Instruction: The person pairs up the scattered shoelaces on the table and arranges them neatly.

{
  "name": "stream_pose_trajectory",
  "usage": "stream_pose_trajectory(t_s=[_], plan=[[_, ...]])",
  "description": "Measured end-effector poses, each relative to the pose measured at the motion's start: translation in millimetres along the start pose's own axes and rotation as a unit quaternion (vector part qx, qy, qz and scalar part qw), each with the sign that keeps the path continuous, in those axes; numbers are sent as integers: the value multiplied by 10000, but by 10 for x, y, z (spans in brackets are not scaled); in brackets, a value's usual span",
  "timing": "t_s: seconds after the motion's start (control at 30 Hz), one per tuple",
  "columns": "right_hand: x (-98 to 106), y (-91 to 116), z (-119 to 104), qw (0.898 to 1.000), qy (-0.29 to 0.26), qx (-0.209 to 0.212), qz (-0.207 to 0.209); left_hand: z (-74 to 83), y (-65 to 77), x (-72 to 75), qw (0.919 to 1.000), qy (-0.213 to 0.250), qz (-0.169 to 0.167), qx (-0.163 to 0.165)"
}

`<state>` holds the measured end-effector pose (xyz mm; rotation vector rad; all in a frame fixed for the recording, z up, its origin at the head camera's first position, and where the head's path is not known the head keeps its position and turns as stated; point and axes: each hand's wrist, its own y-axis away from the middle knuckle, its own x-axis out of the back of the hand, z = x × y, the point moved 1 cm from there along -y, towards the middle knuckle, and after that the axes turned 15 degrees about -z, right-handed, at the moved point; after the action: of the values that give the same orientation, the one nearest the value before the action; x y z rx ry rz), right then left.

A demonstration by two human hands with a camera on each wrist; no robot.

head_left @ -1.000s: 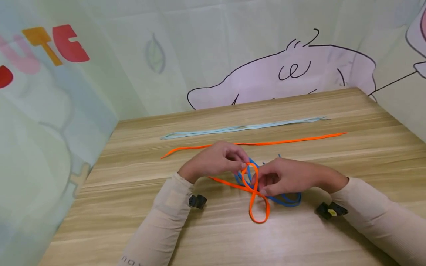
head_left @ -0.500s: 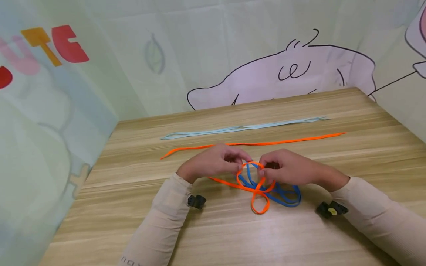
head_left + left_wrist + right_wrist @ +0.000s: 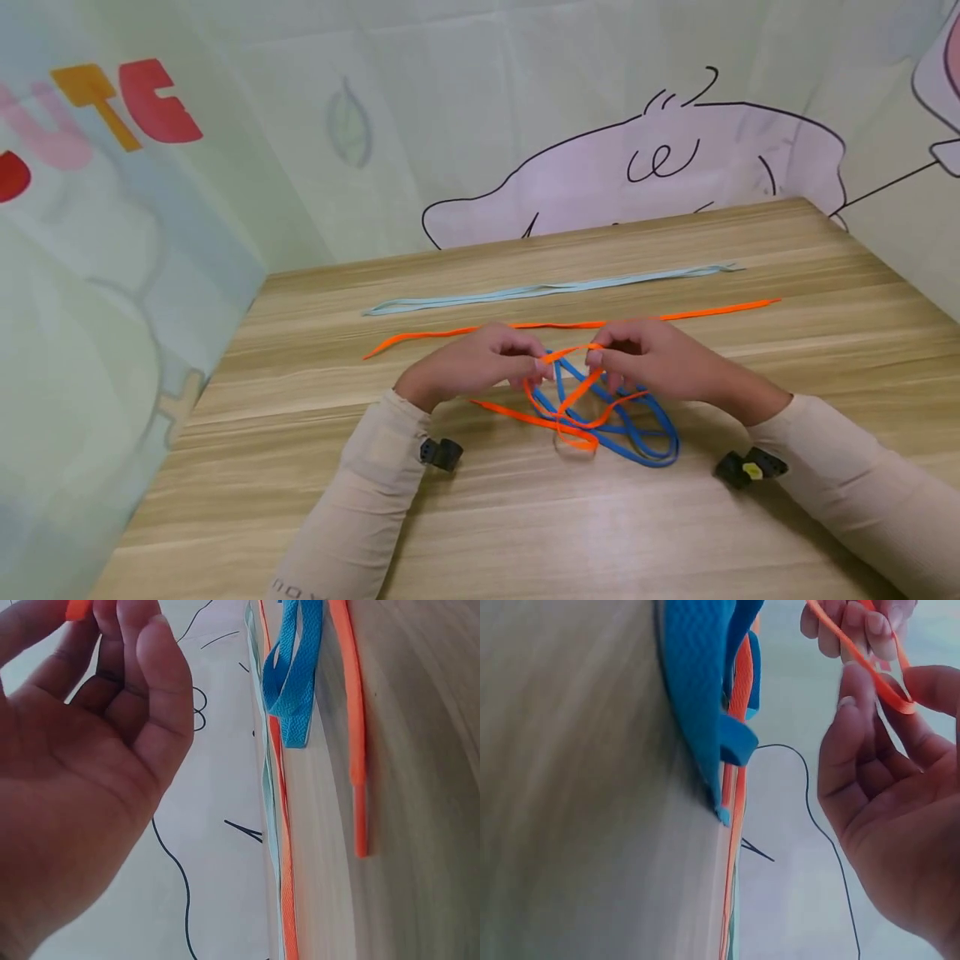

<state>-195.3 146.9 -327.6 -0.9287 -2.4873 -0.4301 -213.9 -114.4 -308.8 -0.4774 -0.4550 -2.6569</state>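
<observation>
Both hands hold one flat orange shoelace, raised above a loosely coiled blue shoelace on the table. My left hand pinches the orange lace between thumb and fingers, left of the blue coil. A short span away, my right hand pinches the same lace; in the right wrist view the lace bends around between its thumb and finger. Loops of orange hang down over the blue strands. One orange end with its tip lies toward the left, below the left hand.
Behind the hands, a second orange shoelace lies stretched across the wooden table. Farther back is a folded light blue shoelace. A printed cloth backdrop stands along the table's back and sides.
The two upright orange loops have been opened out and the lower loop has shrunk. My right hand has moved up and away from the crossing, drawing the lace, while the left stays nearly in place.
</observation>
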Motion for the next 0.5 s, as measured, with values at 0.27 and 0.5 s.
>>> stream_pose_trajectory(t_s=[0.27,0.5], plan=[[91,6,55,9990,-188,260,320,-16,-5,9,9988,431,219,83],[150,31,80,9972,-583,271,387,-63,-12,52,9966,434,701,-8]])
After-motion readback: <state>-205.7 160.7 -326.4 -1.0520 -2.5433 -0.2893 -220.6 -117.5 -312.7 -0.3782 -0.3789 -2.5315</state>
